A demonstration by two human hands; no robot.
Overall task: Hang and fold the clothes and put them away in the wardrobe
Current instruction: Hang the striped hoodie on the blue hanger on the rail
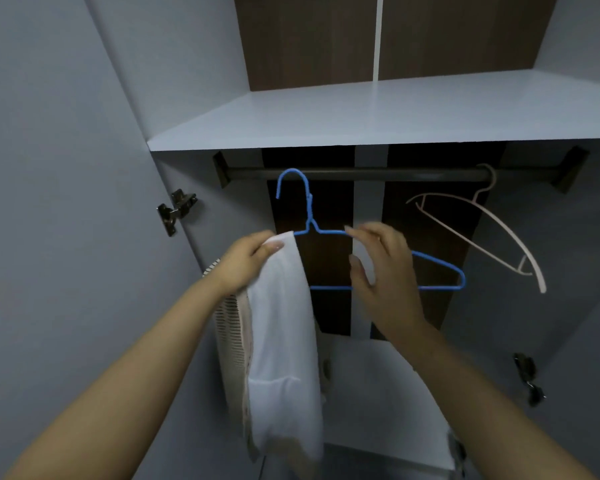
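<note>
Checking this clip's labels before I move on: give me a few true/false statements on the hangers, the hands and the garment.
1. The blue hanger carries a white garment on its left end. True.
2. The left hand holds nothing. False: it grips the white garment at the hanger.
3. A pale hanger hangs empty from the rail. True.
4. The right hand is clenched in a fist. False: its fingers are spread by the blue hanger.
5. Clothes are stacked on the top shelf. False: none show there.

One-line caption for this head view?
Left hand holds white garment on blue hanger; open right hand reaches it.
</note>
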